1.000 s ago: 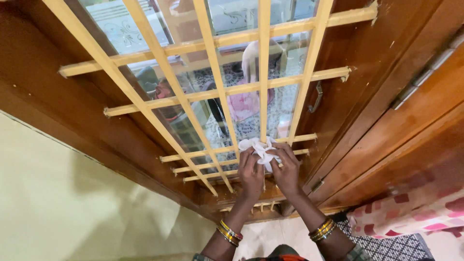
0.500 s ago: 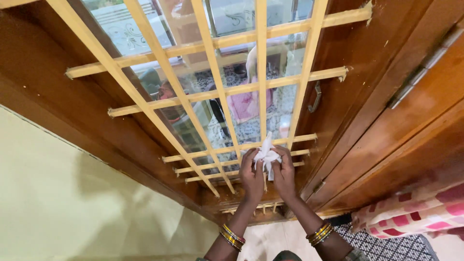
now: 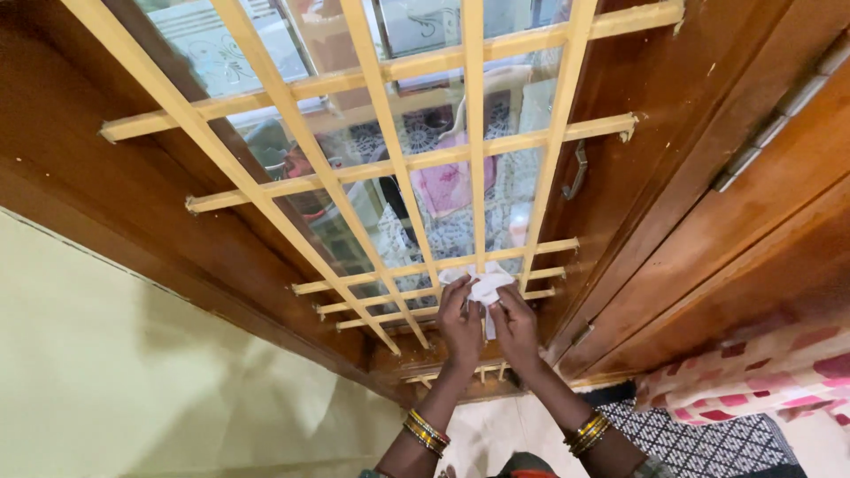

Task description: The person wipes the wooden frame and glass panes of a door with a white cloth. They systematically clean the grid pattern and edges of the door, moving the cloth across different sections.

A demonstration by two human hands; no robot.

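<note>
Against window grille, left hand and right hand grip white cloth

Two hands raised: left hand, right hand. One white cloth between them. Five pale vertical bars in the window grille, crossed by six pale horizontal bars. One metal handle on the wooden frame. Two sets of gold bangles, one per wrist. One pink checked cloth at the lower right.

Brown wooden frame, pale green wall, tiled floor
</note>
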